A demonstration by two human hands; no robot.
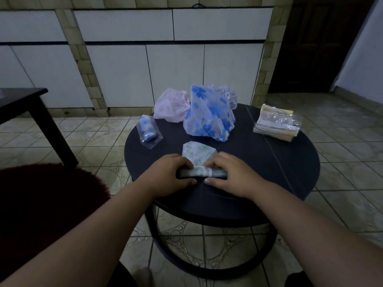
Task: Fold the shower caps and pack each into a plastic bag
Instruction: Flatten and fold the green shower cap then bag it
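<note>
Rolling green-print shower cap [198,155] with both hands [173,172], labels apparently unreadable

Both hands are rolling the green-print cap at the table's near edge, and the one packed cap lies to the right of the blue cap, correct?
Not quite: the head view shows the packed cap left of the blue cap. Both hands, left hand and right hand, do roll the green-print cap.

Blue-flowered cap [209,114], pink-printed cap [171,106], seemingly green-sprigged white cap [199,154], dark navy table [269,172].

Bag stack [276,123] right of caps [209,116]
</note>
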